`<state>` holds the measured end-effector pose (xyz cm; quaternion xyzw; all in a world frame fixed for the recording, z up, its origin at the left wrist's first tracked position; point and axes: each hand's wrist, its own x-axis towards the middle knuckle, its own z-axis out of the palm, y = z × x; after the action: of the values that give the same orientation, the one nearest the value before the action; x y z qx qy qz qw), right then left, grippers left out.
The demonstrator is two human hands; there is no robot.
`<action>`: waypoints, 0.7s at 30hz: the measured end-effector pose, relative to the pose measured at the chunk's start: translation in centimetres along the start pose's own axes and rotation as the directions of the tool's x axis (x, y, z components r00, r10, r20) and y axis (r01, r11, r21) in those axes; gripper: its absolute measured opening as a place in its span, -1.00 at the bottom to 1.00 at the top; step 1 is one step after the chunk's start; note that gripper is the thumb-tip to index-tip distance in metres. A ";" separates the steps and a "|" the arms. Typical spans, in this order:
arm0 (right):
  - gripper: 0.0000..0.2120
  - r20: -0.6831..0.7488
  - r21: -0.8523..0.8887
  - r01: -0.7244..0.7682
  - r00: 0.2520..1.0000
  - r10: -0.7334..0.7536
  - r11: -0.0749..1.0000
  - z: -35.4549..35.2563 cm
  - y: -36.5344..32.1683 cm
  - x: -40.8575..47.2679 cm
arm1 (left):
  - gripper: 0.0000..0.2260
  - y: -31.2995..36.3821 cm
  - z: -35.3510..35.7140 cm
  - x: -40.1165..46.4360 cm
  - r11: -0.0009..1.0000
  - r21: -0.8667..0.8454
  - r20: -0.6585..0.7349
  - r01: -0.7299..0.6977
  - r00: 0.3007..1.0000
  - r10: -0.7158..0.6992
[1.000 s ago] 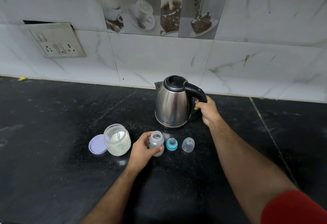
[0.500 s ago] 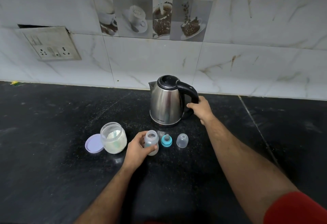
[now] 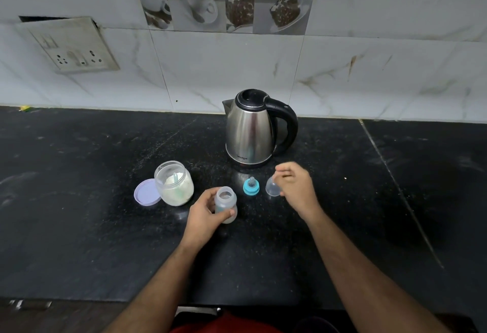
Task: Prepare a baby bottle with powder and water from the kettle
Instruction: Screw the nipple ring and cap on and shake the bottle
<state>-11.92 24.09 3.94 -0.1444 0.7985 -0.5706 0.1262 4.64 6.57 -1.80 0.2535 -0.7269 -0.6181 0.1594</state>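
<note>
The right hand (image 3: 295, 185) let go of the kettle (image 3: 251, 132) handle, which it had gripped a second ago and half a second ago, and drew back toward the person. It came to lie over the counter (image 3: 79, 227) in front of the kettle, just beside the clear dome cap (image 3: 271, 188) and partly covering its right edge (its fingers were loosely curled and blurred, and held nothing that could be made out). The kettle, no longer touched, stood upright on the counter. The camera view also shifted a little, so more of the counter's near edge and a strip of red clothing showed at the bottom.
</note>
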 end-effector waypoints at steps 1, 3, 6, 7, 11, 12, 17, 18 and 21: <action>-0.82 0.028 -0.075 0.016 1.000 -0.014 0.997 0.6 0.6 -0.7 | -0.50 0.0 0.0 -0.3 1.000 -0.002 -0.002 -0.001 1.000 0.001; -0.76 0.093 -0.266 0.067 0.995 -0.044 0.962 2.0 1.9 -1.5 | -0.50 -0.1 -0.1 -1.0 1.000 -0.004 -0.006 -0.002 1.000 0.002; -0.53 0.162 -0.456 0.128 0.985 -0.060 0.881 3.9 2.4 -1.2 | -0.51 0.0 0.0 -1.8 1.000 0.007 -0.004 0.004 1.000 -0.004; -0.45 0.172 -0.487 0.134 0.984 -0.056 0.863 4.5 2.3 -0.9 | -0.51 0.1 0.1 -2.0 1.000 0.012 -0.003 0.006 1.000 -0.006; -0.33 0.207 -0.578 0.107 0.978 0.018 0.809 6.7 1.9 0.6 | -0.51 0.4 0.2 -2.8 1.000 0.018 -0.006 0.004 1.000 -0.004; -0.36 0.204 -0.609 0.103 0.978 0.030 0.787 7.0 1.9 0.8 | -0.51 0.4 0.2 -3.0 1.000 0.020 -0.007 0.000 1.000 0.000; -0.67 0.169 -0.677 0.097 0.985 0.027 0.730 7.6 2.1 0.6 | -0.50 0.2 0.1 -3.8 1.000 0.017 -0.010 -0.010 1.000 0.010; -0.69 0.166 -0.672 0.099 0.986 0.019 0.733 7.5 2.1 0.3 | -0.49 0.1 0.0 -4.0 1.000 0.015 -0.009 -0.010 1.000 0.010; -0.67 0.161 -0.636 0.107 0.987 -0.005 0.764 6.8 2.2 -1.3 | -0.49 -0.4 -0.3 -4.5 1.000 0.012 0.005 -0.015 1.000 0.015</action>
<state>-8.37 19.28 -0.24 -0.2451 0.9289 -0.2540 0.1117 8.56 8.79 -1.78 0.2473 -0.7328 -0.6132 0.1607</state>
